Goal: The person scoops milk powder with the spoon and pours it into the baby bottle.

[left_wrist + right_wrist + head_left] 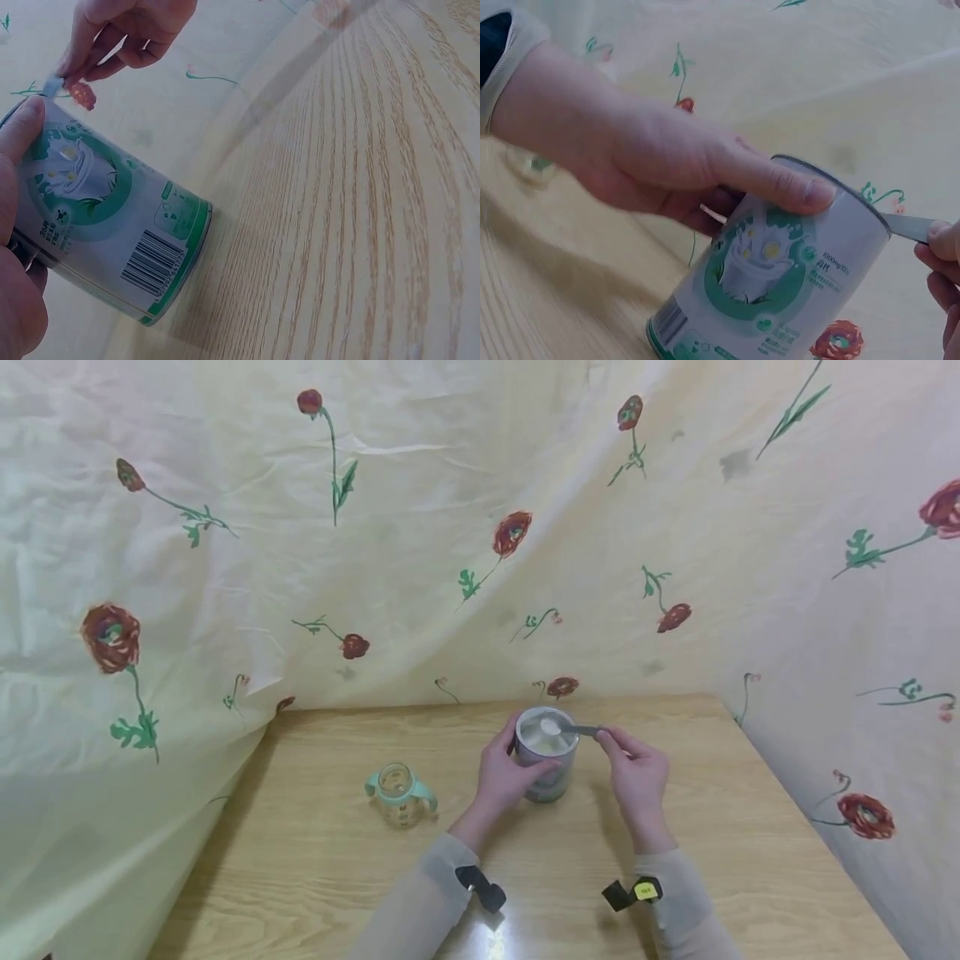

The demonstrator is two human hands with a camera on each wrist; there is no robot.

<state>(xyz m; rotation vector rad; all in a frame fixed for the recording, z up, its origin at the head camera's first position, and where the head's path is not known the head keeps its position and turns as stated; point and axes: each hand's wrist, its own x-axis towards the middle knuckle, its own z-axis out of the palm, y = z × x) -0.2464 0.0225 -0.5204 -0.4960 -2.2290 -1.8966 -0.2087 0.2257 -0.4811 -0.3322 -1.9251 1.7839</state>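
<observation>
A round milk powder tin (548, 777), white with green print, stands uncovered on the table with pale powder showing inside. My left hand (507, 772) grips it around the side, the thumb lying across the front just under the rim. Between the thumb and fingers of my right hand (637, 768) is the grey handle of a spoon (581, 730). Its bowl lies over the tin's opening and carries white powder. In the right wrist view the tin (772, 277) shows a splash-of-milk picture, and the spoon handle (909, 226) crosses its rim. A barcode faces the left wrist view.
To the left of the tin stands a clear baby bottle (400, 810) with mint-green handles and an open top. The wooden table (322, 877) meets a flowered cloth (420, 527) that hangs behind it and along both sides.
</observation>
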